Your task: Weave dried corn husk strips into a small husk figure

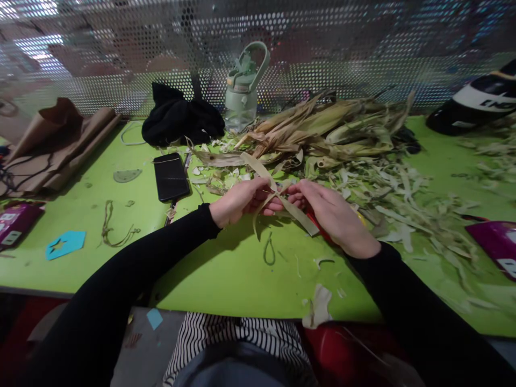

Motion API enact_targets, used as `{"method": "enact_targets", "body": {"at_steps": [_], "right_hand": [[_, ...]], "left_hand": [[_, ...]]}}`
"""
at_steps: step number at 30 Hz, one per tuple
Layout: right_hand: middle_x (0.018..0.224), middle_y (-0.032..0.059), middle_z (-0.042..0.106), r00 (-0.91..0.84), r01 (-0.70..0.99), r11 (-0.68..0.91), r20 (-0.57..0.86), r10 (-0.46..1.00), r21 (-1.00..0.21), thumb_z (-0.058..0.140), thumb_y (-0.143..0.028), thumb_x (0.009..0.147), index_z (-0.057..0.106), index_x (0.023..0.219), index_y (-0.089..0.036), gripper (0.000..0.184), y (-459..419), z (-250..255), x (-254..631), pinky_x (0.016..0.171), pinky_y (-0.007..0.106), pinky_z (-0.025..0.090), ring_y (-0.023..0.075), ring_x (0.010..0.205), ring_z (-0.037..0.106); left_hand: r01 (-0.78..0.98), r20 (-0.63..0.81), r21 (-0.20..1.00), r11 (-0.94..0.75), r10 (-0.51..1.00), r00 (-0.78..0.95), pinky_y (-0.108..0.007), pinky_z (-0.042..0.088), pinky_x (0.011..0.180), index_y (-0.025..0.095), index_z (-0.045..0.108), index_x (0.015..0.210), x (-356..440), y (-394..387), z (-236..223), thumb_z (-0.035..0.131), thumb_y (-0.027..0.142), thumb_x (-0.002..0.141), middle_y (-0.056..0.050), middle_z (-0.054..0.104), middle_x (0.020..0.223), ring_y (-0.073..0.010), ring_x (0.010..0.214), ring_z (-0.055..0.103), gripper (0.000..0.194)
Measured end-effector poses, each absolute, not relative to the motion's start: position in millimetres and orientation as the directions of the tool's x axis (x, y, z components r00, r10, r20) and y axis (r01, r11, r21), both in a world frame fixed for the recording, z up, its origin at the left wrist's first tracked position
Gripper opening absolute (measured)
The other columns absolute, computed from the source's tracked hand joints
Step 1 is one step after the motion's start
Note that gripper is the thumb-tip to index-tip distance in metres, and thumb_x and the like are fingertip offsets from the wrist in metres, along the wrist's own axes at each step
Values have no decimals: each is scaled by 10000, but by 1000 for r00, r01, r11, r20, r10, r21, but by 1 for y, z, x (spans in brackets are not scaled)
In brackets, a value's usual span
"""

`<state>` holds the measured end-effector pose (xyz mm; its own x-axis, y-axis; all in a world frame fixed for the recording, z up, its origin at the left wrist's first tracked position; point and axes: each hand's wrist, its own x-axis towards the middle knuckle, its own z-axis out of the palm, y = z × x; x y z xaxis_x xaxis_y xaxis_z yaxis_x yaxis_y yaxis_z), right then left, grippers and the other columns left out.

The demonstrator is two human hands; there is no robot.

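Between my hands, above the green table, are pale corn husk strips (297, 214) that cross at one point. My left hand (245, 201) grips the crossing from the left, thumb on top. From the right, my right hand (328, 215) pinches the same strips near the crossing. One strip end points up and away, another slants down to the right, and a third curls down at the left. Something red with a yellow part lies partly hidden behind my right hand. Below the strips, a small loop of green cord (269, 251) rests on the table.
Behind my hands lies a heap of dried corn husks (334, 129), with shredded scraps (411, 199) to the right. A phone (171, 177), black cloth (183, 118) and green bottle (241, 102) stand or lie left of it. A perforated metal screen (302, 48) closes the back.
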<state>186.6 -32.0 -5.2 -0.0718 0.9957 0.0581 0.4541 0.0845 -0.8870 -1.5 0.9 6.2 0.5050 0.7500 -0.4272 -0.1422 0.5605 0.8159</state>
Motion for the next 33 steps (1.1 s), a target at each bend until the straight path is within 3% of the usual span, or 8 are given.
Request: {"method": "enact_targets", "body": {"at_steps": [2, 5, 7, 11, 14, 16, 22, 33], "right_hand": [[806, 55, 689, -73, 527, 132, 110, 991, -839, 473, -590, 954, 667, 887, -224, 419, -34, -4, 185, 668, 363, 515, 210, 710, 636], [829, 50, 659, -21, 645, 268, 334, 942, -716, 595, -464, 921, 631, 922, -216, 250, -40, -2, 181, 613, 330, 494, 190, 695, 602], [877, 52, 645, -115, 687, 401, 455, 883, -606, 630, -322, 901, 632, 971, -218, 126, -44, -3, 177, 619, 324, 500, 186, 719, 597], [960, 81, 649, -478, 674, 669, 506, 718, -312, 564, -177, 919, 670, 1080, -222, 198, -47, -11, 171, 750, 379, 536, 233, 870, 628], [948, 112, 658, -602, 679, 731, 517, 608, -68, 545, -197, 948, 697, 1082, -191, 203, -47, -17, 168, 751, 392, 527, 254, 876, 616], [926, 113, 673, -636, 668, 744, 527, 564, 8, 536, -200, 962, 709, 1033, -182, 188, -48, -18, 166, 755, 381, 522, 245, 855, 615], [960, 84, 700, -552, 665, 744, 629, 547, -64, 528, -158, 950, 654, 994, -210, 144, -50, -15, 166, 779, 373, 532, 230, 883, 645], [973, 100, 721, -528, 658, 740, 616, 585, -140, 522, -114, 895, 667, 982, -214, 197, -52, -15, 167, 810, 422, 545, 266, 934, 672]], "left_hand": [[-130, -437, 805, 578, 727, 529, -254, 550, 683, 92, 659, 819, -1, 0, 7, 426, 217, 994, -110, 729, 733, -120, 617, 665, 316], [-161, -418, 806, 569, 741, 525, -247, 546, 720, 98, 653, 829, 0, -2, 8, 460, 184, 992, -94, 726, 739, -111, 656, 675, 268], [-174, -400, 817, 550, 758, 515, -242, 542, 737, 97, 641, 842, 0, -3, 8, 492, 161, 990, -71, 714, 733, -92, 648, 660, 219], [-198, -342, 850, 487, 798, 496, -195, 485, 650, 98, 627, 827, 0, -4, 3, 550, 157, 973, -9, 658, 699, -53, 589, 594, 175], [-239, -348, 837, 492, 816, 461, -186, 445, 614, 107, 645, 888, 2, -6, 0, 574, 145, 957, 21, 634, 694, -45, 574, 566, 106], [-239, -369, 827, 508, 812, 452, -196, 443, 618, 109, 640, 890, 4, -6, -1, 576, 137, 951, 23, 629, 691, -48, 569, 561, 93], [-260, -304, 844, 469, 818, 489, -177, 443, 619, 99, 608, 800, 3, -4, -3, 583, 159, 951, 26, 599, 663, -27, 551, 536, 165], [-283, -303, 824, 492, 803, 513, -216, 531, 746, 105, 689, 856, -1, -2, -2, 616, 106, 904, -11, 703, 755, -69, 679, 647, 88]]}}
